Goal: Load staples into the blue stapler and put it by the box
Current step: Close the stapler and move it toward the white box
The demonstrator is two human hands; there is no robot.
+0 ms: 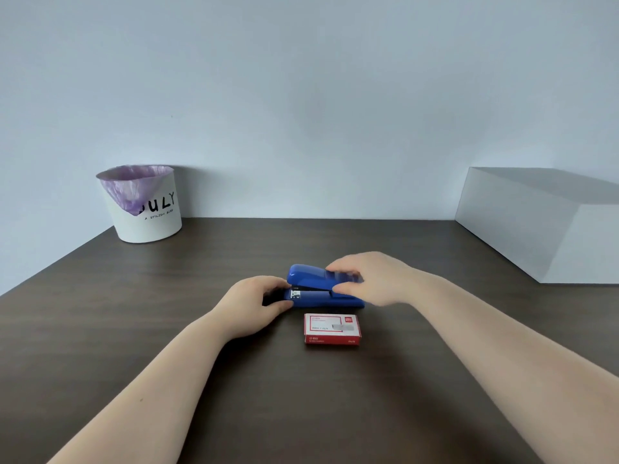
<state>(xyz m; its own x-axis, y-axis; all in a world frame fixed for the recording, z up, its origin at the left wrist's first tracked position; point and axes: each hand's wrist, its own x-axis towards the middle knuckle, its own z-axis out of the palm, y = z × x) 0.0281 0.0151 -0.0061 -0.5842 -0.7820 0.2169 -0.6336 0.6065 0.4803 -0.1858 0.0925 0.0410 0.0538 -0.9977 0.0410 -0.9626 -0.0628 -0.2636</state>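
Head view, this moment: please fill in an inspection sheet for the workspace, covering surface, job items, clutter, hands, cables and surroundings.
Surface: dark wood-grain tabletop, no spills seen.
Job's things: blue plastic stapler lies mid-table, its front toward the left; small red cardboard staple box lies closed just in front of it, apart from it.
Clutter: white round bin with purple liner at the back left; large plain white box at the back right.
Grippers: left hand grips the stapler's front end; right hand closes over its top arm near the rear, blurred.
Cables: nothing seen.
Surroundings: plain pale wall behind the table.
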